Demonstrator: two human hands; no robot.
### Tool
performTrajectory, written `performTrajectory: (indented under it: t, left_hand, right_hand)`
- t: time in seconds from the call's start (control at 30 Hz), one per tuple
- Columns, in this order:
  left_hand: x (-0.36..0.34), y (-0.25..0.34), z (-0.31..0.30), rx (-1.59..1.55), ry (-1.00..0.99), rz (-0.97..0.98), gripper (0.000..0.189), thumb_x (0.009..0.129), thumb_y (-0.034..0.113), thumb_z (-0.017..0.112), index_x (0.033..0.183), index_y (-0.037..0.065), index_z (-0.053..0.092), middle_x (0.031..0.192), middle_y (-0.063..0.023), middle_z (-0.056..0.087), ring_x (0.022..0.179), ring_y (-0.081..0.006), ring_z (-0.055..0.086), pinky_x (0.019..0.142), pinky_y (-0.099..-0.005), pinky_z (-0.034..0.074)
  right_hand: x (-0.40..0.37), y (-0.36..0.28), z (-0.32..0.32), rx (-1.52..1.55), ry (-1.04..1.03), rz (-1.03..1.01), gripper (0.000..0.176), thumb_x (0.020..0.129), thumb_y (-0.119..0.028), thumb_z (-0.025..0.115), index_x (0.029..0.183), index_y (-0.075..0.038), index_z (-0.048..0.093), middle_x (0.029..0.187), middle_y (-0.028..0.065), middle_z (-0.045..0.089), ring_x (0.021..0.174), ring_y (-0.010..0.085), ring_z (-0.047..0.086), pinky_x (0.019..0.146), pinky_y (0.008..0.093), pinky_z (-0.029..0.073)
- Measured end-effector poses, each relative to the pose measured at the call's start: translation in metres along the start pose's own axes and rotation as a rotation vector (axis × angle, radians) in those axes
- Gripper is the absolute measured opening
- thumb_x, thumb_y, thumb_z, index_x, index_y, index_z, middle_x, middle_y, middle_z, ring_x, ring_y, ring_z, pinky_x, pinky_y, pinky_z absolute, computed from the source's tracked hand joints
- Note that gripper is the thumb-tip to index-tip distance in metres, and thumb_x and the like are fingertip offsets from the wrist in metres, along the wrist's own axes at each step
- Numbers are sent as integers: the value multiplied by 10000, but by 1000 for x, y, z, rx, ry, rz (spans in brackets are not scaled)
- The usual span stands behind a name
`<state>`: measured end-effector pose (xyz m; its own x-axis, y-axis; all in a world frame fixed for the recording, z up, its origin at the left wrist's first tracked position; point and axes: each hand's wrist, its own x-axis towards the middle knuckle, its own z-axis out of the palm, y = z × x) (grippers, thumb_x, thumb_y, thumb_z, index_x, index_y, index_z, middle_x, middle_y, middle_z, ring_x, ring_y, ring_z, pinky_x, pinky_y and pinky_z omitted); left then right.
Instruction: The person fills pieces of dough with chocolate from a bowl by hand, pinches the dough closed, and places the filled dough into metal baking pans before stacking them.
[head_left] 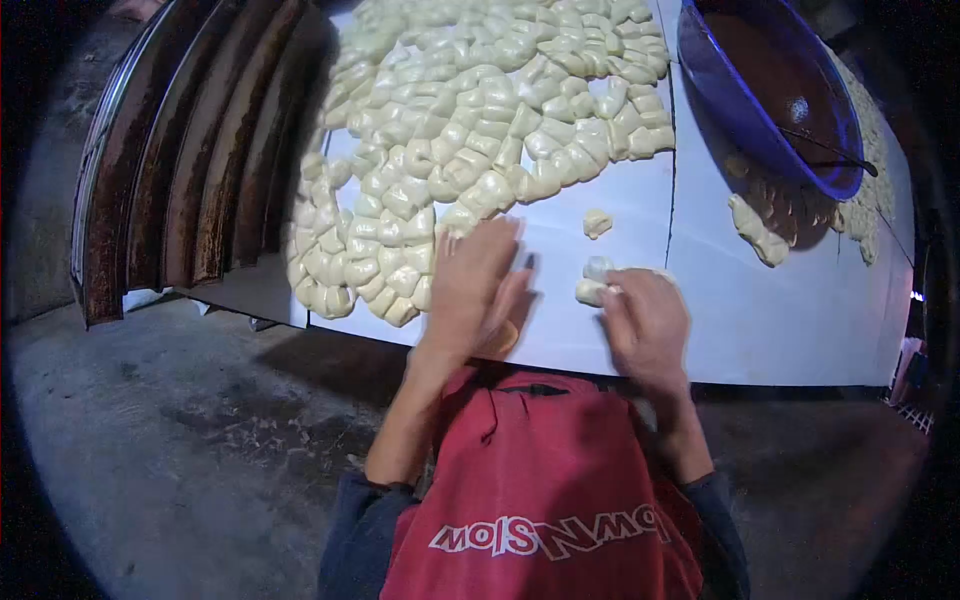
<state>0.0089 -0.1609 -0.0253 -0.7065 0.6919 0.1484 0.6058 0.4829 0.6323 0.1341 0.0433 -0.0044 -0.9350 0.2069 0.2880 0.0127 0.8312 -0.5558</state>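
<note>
The person's left hand (pixel 478 282) is flat-angled, back up, fingers together and pointing away from the body, thumb apart. The right hand (pixel 645 318) curls, fingertips pinched inward to the left. Both forearms reach forward, slightly blurred at the hands.

And here we have a deep red apron (pixel 540 480) across the front, bold lettering (pixel 550 534) running over its lower part, white outlines around red. Either side, dark blue-grey sleeves (pixel 362 535), left and right, forearms bare beyond them! Up at the far edge, a small dark strip (pixel 540 389).
</note>
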Motion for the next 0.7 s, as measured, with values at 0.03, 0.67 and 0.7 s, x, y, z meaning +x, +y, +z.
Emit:
performTrajectory:
  t: [0.03, 0.67, 0.7]
  left_hand:
    - [-8, -12, -11, 91, 16, -20, 595, 858, 219, 688, 1390, 58, 475, 1361, -150, 532, 1272, -308, 494, 1097, -581, 267]
    - [-61, -28, -20, 103, 27, -189, 624, 846, 265, 678, 1415, 116, 470, 1471, -166, 416, 1396, -413, 327, 1120, -677, 114]
    - [-60, -26, -21, 108, 17, -177, 637, 837, 272, 681, 1417, 115, 467, 1473, -164, 413, 1398, -416, 324, 1117, -685, 103]
  right_hand:
    - [6, -12, 11, 19, -32, -32, 218, 823, -164, 722, 997, -58, 645, 912, 116, 644, 838, 298, 624, 733, 418, 489]
    - [31, -40, 59, 569, -637, 237, 341, 884, -219, 652, 1163, -36, 581, 1070, 196, 609, 872, 340, 629, 812, 433, 491]
    - [28, -35, 62, 467, -635, 120, 337, 867, -222, 669, 1134, -34, 585, 1074, 184, 601, 916, 366, 618, 812, 442, 491]
